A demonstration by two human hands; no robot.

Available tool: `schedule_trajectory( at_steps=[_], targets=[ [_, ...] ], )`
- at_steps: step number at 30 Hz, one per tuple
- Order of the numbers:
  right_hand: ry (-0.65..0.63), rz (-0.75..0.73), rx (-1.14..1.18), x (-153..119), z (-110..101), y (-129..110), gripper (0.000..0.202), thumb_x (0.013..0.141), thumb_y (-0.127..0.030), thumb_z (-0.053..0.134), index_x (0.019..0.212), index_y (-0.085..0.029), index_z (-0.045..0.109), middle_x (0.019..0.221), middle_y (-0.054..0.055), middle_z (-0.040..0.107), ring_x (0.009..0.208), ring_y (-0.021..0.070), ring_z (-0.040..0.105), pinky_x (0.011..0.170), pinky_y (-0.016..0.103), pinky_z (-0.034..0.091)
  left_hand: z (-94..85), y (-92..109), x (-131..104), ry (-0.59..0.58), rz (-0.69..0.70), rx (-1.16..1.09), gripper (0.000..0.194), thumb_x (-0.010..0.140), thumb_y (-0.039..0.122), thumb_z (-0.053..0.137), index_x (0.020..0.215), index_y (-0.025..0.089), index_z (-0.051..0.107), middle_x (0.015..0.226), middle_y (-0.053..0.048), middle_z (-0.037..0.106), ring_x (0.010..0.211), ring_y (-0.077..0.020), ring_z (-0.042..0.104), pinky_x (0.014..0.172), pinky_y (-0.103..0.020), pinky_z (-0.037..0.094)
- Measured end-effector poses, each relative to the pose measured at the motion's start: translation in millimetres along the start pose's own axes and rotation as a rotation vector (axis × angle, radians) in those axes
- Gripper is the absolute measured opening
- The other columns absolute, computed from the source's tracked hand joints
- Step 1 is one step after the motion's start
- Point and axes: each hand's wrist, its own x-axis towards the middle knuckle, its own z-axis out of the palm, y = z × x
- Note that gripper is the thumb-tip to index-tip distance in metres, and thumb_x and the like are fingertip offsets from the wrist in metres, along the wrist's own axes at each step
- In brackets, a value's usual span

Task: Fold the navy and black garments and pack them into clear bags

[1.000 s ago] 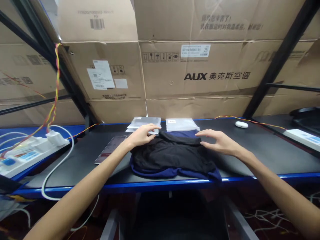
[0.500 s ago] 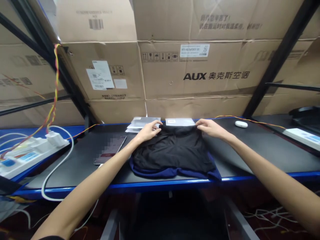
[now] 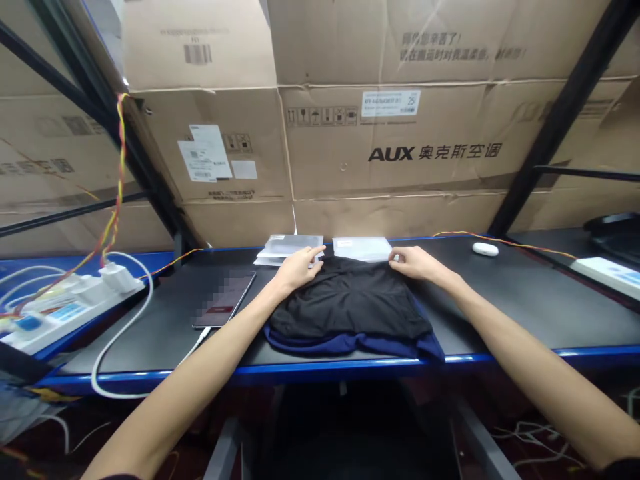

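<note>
A black garment (image 3: 350, 300) of thin, stretchy-looking cloth lies spread on the table, its exact kind unclear. Navy-blue fabric (image 3: 320, 345) shows from under its near and right edges. My left hand (image 3: 300, 268) is at the far left corner of the garment, thumb and fingers closing on the cloth edge. At the far right corner, my right hand (image 3: 414, 261) pinches the edge between thumb and fingertips. Just beyond the garment lie a translucent plastic packet (image 3: 363, 248) and, nearer my left hand, a small stack of similar packets (image 3: 287, 247).
A phone (image 3: 225, 300) with a white cable lies left of my left forearm. Power strips stand at the far left (image 3: 75, 303) and right (image 3: 610, 273). A white earbud-like case (image 3: 485, 249) sits at the back right. Large cardboard (image 3: 330, 160) and black frame posts close off the back.
The garment's far edge has come slightly nearer, with both hands still at its corners. My right hand has moved a little inward and down. The view has shifted slightly.
</note>
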Motion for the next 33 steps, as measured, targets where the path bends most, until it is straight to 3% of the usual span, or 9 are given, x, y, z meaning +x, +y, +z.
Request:
schedule_trajectory(
  at_steps=[3,6,10,13,16,22,29,33],
  targets=[
    [0.093,-0.029,-0.011,-3.0,0.9,-10.1,0.029,0.087,-0.035,0.05,0.1,-0.018,0.07,0.084,0.008,0.071,0.076,0.0231,0.063,0.071,0.032,0.045,-11.7,10.1,-4.6,0.067,0.052,-0.033,0.04,0.093,0.035,0.053,0.127,0.019,0.063,0.103,-0.008,0.065,0.097,-0.021,0.062,0.092,-0.034,0.05],
    [0.127,-0.217,0.104,-8.2,8.4,-29.1,0.034,0.093,-0.041,0.047,0.1,-0.018,0.071,0.093,0.009,0.072,0.084,0.0234,0.065,0.08,0.035,0.048,-18.9,23.2,-12.0,-0.061,0.166,-0.114,0.042,0.096,0.046,0.049,0.123,0.019,0.066,0.123,-0.009,0.063,0.115,-0.0213,0.059,0.104,-0.032,0.044],
    [-0.023,-0.431,0.193,-16.7,23.6,-51.8,0.048,0.096,-0.051,0.045,0.128,-0.02,0.063,0.128,0.011,0.066,0.119,0.0267,0.059,0.105,0.041,0.042,-11.1,32.7,-20.2,-0.307,0.166,-0.152,0.064,0.096,0.06,0.042,0.147,0.021,0.045,0.156,-0.01,0.037,0.144,-0.025,0.035,0.119,-0.037,0.026],
    [-0.194,-0.398,0.161,-20.9,31.1,-57.4,0.068,0.095,-0.061,0.041,0.148,-0.018,0.045,0.153,0.013,0.043,0.142,0.0298,0.037,0.117,0.046,0.028,0.6,31.6,-23.1,-0.441,0.087,-0.123,0.074,0.095,0.067,0.038,0.154,0.023,0.03,0.162,-0.009,0.021,0.15,-0.0274,0.019,0.122,-0.041,0.018],
    [-0.31,-0.339,0.125,-21.9,32.6,-56.7,0.075,0.095,-0.068,0.035,0.152,-0.02,0.037,0.16,0.01,0.029,0.149,0.0301,0.02,0.122,0.05,0.014,7.0,29.9,-24.0,-0.501,0.064,-0.091,0.079,0.093,0.07,0.037,0.155,0.022,0.028,0.163,-0.01,0.018,0.151,-0.0285,0.014,0.123,-0.043,0.014],
    [-0.348,-0.334,0.104,-21.5,28.8,-56.9,0.074,0.095,-0.07,0.033,0.153,-0.023,0.035,0.161,0.008,0.024,0.15,0.0277,0.016,0.123,0.048,0.011,3.6,33.4,-23.4,-0.539,0.041,-0.07,0.084,0.093,0.072,0.033,0.156,0.018,0.024,0.163,-0.012,0.013,0.151,-0.0281,0.011,0.123,-0.041,0.011],
    [-0.346,-0.326,0.11,-21.3,28.3,-56.9,0.076,0.095,-0.068,0.035,0.152,-0.019,0.037,0.161,0.01,0.025,0.15,0.029,0.017,0.123,0.047,0.013,5.0,31.0,-24.3,-0.506,0.062,-0.088,0.079,0.093,0.07,0.038,0.155,0.022,0.029,0.162,-0.01,0.018,0.151,-0.0279,0.016,0.122,-0.042,0.015],
    [-0.327,-0.318,0.141,-21.4,28.5,-55.3,0.071,0.094,-0.069,0.036,0.151,-0.027,0.04,0.16,0.005,0.029,0.149,0.0294,0.021,0.122,0.049,0.016,1.2,26.8,-19.4,-0.4,0.127,-0.065,0.067,0.096,0.062,0.04,0.149,0.022,0.042,0.156,-0.01,0.038,0.144,-0.0268,0.035,0.119,-0.039,0.027]
  ],
)
